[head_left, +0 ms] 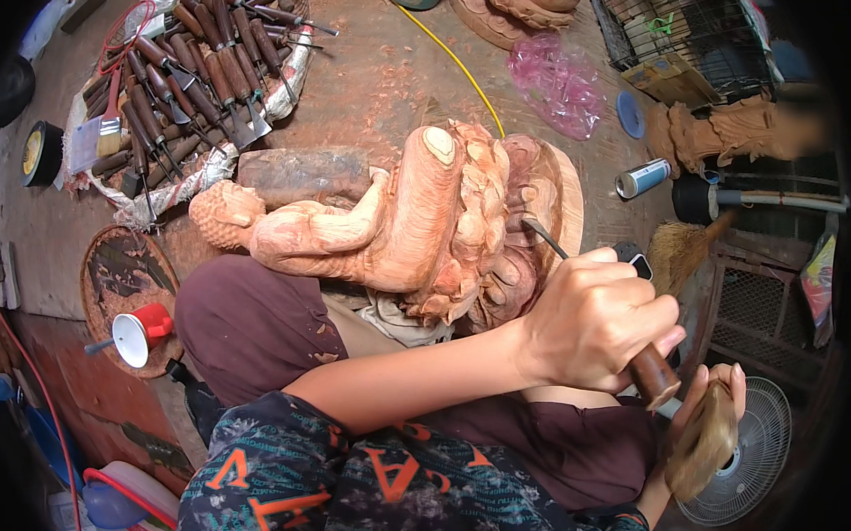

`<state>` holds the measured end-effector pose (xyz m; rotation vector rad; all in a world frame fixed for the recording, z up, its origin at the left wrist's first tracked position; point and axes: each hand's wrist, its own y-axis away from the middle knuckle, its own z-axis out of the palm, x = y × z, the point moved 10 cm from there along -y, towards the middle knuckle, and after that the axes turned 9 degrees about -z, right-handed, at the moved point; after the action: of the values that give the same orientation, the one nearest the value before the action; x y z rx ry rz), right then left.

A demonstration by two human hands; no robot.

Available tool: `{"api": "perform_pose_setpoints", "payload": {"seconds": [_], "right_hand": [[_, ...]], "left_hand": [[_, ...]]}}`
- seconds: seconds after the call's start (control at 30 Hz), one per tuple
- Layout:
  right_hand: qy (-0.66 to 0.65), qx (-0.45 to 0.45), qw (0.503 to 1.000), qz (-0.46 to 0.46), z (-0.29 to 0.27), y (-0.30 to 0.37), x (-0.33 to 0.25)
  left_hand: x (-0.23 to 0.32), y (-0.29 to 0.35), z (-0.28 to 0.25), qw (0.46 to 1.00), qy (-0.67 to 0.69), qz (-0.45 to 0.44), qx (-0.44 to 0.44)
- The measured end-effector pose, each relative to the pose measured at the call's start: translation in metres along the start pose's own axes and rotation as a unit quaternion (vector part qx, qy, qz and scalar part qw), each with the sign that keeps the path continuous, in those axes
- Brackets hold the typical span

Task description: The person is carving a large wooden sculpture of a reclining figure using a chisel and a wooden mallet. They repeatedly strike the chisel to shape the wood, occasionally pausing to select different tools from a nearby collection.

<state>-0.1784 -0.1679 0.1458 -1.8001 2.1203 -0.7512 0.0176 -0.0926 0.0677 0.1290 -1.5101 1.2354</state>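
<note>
A reddish wooden statue lies on its side before me, its knobbly-haired head at the left and its carved round base at the right. My left hand is closed around the brown handle of a carving gouge. The gouge's thin dark blade reaches up and left to the carved base, with its tip at the swirled relief. Lower right, my right hand grips a worn wooden mallet, held apart from the gouge's butt end. Part of the right hand is hidden behind the mallet.
At the upper left, a white-rimmed tray holds many wood-handled carving tools. A log lies behind the statue. A red mug stands in a round basket by my knee. A fan stands near the mallet; a can lies right.
</note>
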Motion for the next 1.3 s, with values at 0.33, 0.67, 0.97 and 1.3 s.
{"api": "perform_pose_setpoints", "payload": {"seconds": [0.33, 0.67, 0.97, 1.3], "right_hand": [[-0.142, -0.019, 0.977, 0.158, 0.008, 0.008, 0.031], [-0.047, -0.096, 0.955, 0.278, 0.017, 0.034, 0.067], [-0.124, -0.065, 0.941, 0.31, 0.027, 0.005, 0.067], [-0.199, -0.005, 0.928, 0.317, 0.047, -0.04, 0.046]], "left_hand": [[-0.01, -0.011, 0.006, 0.998, -0.009, -0.054, 0.023], [-0.024, -0.029, 0.003, 0.995, 0.063, -0.078, 0.014], [-0.019, -0.024, 0.019, 0.997, -0.058, 0.033, 0.031], [-0.045, -0.032, 0.014, 0.999, 0.014, -0.037, 0.017]]}}
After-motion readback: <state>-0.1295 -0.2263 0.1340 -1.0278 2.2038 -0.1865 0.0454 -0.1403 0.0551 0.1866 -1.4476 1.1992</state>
